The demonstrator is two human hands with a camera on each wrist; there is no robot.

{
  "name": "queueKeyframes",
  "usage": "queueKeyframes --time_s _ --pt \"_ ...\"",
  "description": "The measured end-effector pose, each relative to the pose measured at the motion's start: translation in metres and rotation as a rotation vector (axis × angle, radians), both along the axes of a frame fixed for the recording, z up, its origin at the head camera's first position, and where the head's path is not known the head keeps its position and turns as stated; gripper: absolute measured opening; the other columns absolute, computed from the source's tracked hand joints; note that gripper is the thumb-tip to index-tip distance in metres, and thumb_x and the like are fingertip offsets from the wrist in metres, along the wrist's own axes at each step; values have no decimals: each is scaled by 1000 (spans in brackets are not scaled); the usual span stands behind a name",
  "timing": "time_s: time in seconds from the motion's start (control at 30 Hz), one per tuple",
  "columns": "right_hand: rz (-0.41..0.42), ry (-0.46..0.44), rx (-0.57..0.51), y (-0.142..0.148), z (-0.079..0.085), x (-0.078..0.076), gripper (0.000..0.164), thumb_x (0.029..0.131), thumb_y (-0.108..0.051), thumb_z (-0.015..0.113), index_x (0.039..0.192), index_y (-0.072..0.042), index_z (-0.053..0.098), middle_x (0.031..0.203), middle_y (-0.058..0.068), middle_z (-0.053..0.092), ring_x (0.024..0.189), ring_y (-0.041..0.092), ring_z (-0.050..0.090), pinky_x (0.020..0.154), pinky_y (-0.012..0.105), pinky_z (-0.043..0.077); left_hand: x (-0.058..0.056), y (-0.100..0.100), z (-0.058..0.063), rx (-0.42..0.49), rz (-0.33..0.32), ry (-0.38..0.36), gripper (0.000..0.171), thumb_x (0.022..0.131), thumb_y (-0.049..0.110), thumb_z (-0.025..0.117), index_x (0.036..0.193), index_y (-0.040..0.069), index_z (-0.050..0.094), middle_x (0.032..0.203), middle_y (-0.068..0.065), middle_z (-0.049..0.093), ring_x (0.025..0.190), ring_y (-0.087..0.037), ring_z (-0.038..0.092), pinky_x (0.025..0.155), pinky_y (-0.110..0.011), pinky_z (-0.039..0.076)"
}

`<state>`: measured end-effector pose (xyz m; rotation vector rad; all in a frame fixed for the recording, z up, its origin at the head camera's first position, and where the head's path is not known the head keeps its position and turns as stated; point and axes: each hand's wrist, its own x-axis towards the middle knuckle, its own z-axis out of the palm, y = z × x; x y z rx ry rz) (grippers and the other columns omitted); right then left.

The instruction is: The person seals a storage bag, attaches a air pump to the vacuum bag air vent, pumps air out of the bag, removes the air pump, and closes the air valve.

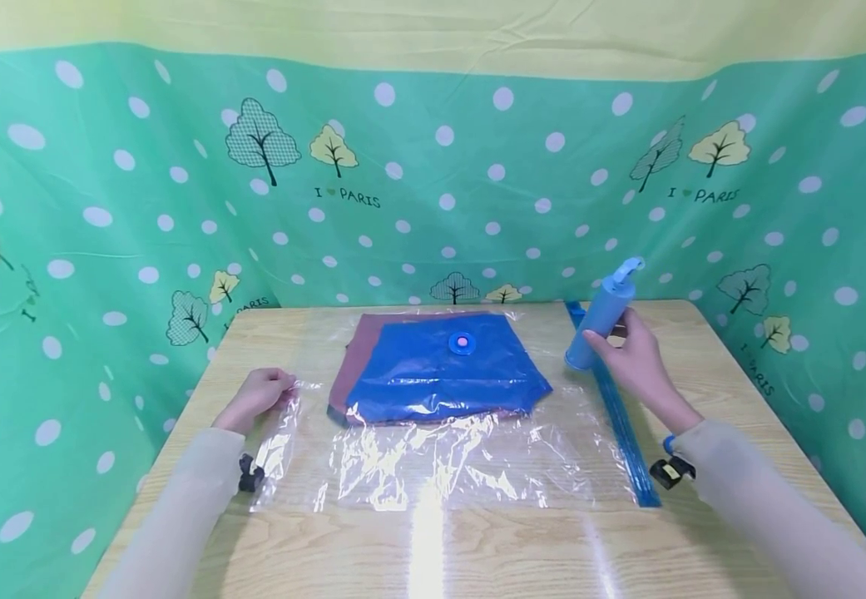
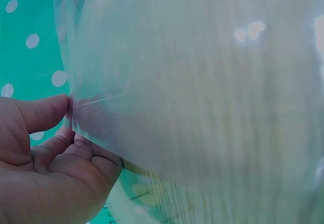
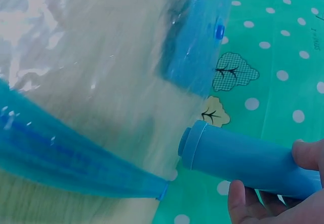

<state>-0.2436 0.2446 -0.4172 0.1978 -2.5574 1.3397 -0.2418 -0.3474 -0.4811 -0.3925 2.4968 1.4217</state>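
A clear vacuum storage bag point(image 1: 462, 466) lies flat, with a folded blue and dull-red cloth bundle point(image 1: 433, 378) inside. A round blue valve with a pink centre point(image 1: 462, 342) sits over the bundle. My left hand point(image 1: 256, 395) pinches the bag's left edge between thumb and fingers; the left wrist view shows the film point(image 2: 177, 82) lifted there. At the right, above the bag's blue zip strip point(image 1: 623, 433), my right hand point(image 1: 638, 358) grips a blue hand pump point(image 1: 601, 324). The pump tilts, handle end up, its wide round end point(image 3: 195, 145) showing in the right wrist view.
The bag is spread over a light wooden table point(image 1: 507, 553). A green dotted cloth point(image 1: 373, 216) with printed trees hangs behind and along both sides. Black wrist devices point(image 1: 672, 472) are on both arms.
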Motion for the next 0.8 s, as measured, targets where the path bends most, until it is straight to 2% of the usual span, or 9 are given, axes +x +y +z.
queueKeyframes --time_s 0.4,0.8 --pt "28 -2 -41 -15 -3 -10 55 106 -17 66 146 11 41 136 36 55 122 52 56 97 65 51 -2 -2 0 32 -14 -19 23 110 10 51 113 -10 60 91 -6 67 78 -13 61 69 -23 55" --pt "46 -8 -43 -32 -2 -15 57 105 -14 67 148 10 40 139 36 53 126 52 55 102 65 48 -6 -2 1 -4 -16 -42 22 110 11 51 112 -9 61 90 -7 67 76 -13 61 68 -24 55"
